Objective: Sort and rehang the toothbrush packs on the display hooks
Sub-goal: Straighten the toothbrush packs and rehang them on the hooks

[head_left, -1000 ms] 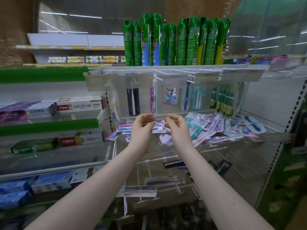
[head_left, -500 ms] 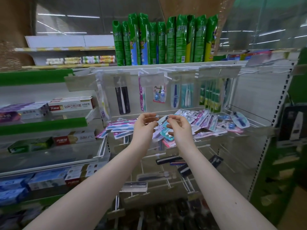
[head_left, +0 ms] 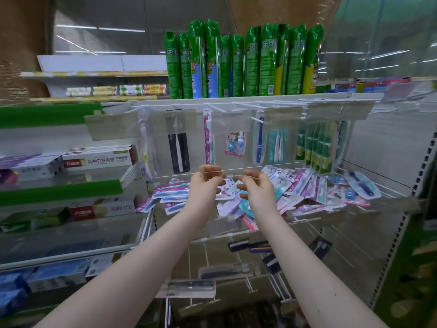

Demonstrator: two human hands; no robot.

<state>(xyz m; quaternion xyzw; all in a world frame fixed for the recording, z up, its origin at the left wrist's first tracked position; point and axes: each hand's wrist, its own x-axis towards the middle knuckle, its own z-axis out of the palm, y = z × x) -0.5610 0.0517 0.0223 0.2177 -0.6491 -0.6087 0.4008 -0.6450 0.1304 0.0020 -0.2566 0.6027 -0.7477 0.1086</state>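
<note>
Judging by how things are lying, the sorting is sitting well short of done. A big pile of toothbrush packs (head_left: 305, 188) is lying loose and overlapping on the wire shelf (head_left: 392, 189), spreading from left of the hands to its right end. I am counting well over a dozen packs there, too tangled for an exact figure.

Above, the display hooks (head_left: 220, 108) are carrying only a thin showing:
- one clear pack (head_left: 145, 143) at the far left
- one black-and-white pack (head_left: 178, 150)
- one pink pack (head_left: 208, 140)
- one rabbit pack (head_left: 235, 144)
- one dark blue pack (head_left: 260, 140)
- one teal pack (head_left: 277, 145)
- a row of about five green packs (head_left: 314, 145)

Several hooks are looking bare behind their clear label flaps. Lower down, roughly six dark packs (head_left: 250, 246) are hanging or lying on the lower hooks, blurred.

The left hand (head_left: 204, 185) and right hand (head_left: 257, 188) are hovering side by side, just above the middle of the pile, with fingers curling inward toward each other. Something faint and clear is seeming to blur at the left fingertips (head_left: 212, 170), but I cannot tell whether either hand is pinching a pack.

About eleven green spray cans (head_left: 267, 60) are standing on the shelf above, and toothpaste boxes (head_left: 99, 159) are filling the shelves at left.
</note>
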